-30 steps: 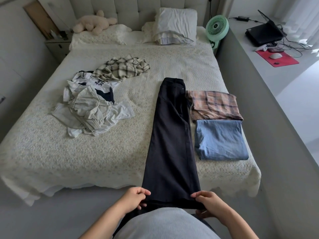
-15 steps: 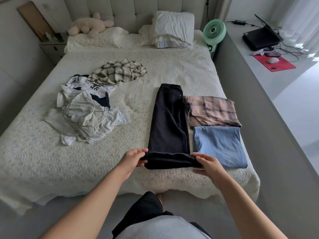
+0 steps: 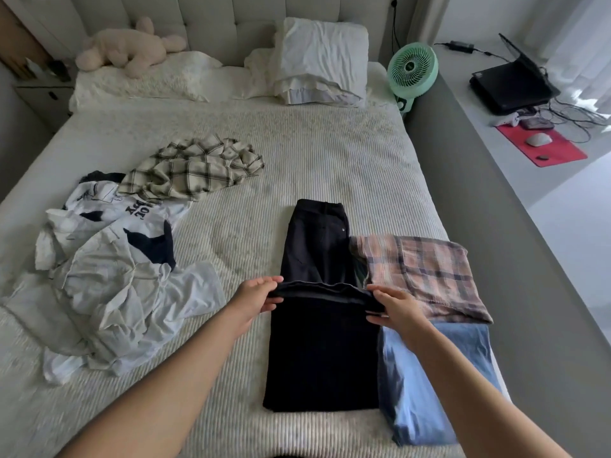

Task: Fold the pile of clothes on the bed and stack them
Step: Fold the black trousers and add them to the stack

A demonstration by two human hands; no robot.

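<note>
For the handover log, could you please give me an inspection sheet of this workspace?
Surface: bed, ribbed cream cover.
Job's things: black trousers mid-fold; folded plaid garment and folded blue garment beside them; unfolded pile and checked shirt at left.
Clutter: plush toy, pillows.
Hands: left hand and right hand grip the trouser hems.
Cables: tangle by laptop.
Surroundings: green fan, red mouse pad.
</note>
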